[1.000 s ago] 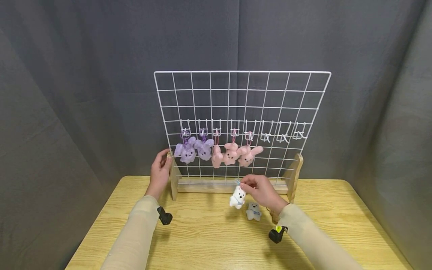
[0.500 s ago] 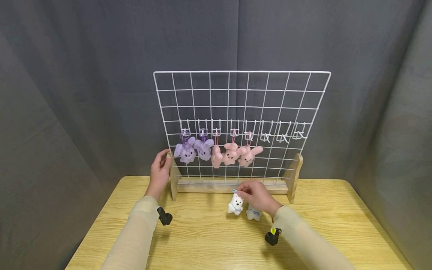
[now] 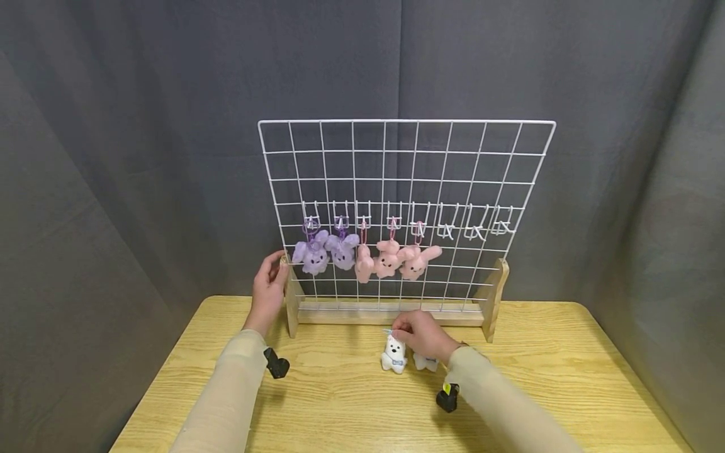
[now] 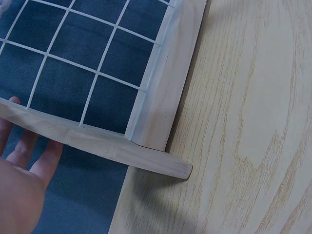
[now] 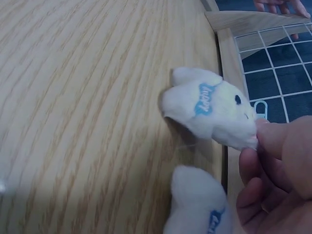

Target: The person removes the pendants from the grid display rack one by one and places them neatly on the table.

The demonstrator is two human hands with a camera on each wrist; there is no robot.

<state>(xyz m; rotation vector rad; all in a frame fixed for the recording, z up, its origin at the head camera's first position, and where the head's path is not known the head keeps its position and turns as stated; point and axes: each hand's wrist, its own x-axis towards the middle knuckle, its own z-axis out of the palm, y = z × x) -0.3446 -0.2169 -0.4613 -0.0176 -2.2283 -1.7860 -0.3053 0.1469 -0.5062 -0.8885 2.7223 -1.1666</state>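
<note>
My right hand pinches a white plush bear keychain near its head, just above or on the tabletop. Its light-blue strap clip sticks out beside the fingers, and a blue tag marks its belly. A second white plush bear lies on the table, partly hidden behind the right hand. At the left, my left hand grips the wooden end post of a wire display rack. In the left wrist view its fingers reach behind the post; the thumb is out of sight there.
Purple bunny keychains and pink bunny keychains hang from hooks on the white wire grid. Bare hooks are at the right of that row. The rack stands on a wooden table before a grey curtain.
My right hand has come down and slightly left, lowering the held plush bear toward the table and covering more of the second bear. The left hand stays on the post.
</note>
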